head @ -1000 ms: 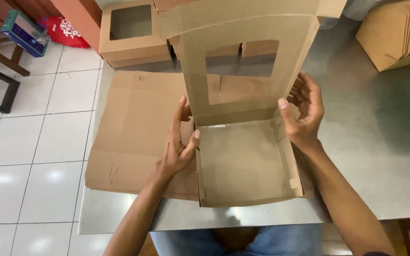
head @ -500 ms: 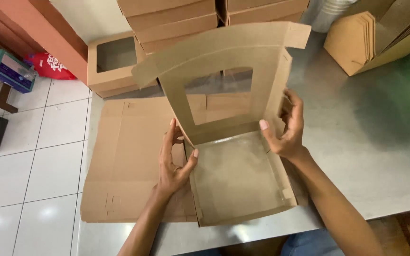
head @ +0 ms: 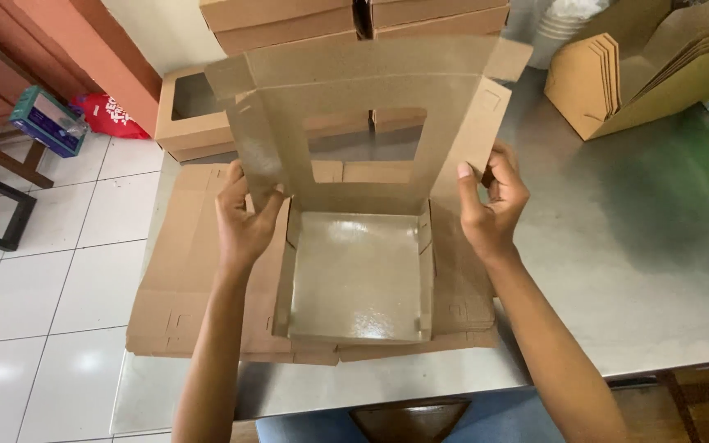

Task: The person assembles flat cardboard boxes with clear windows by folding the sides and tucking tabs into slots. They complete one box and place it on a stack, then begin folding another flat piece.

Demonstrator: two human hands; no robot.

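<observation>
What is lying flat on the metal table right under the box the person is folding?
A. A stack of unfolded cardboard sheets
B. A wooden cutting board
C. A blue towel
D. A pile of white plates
A: the half-folded box, held by the left hand and right hand, sits on flat brown cardboard sheets spread over the metal table.

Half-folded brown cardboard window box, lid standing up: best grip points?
Grip the brown cardboard window box by the lid's two side flaps, coming in from either side, as the left hand and right hand do. The upright lid leaves those flaps free; the window middle offers no solid hold.
</observation>
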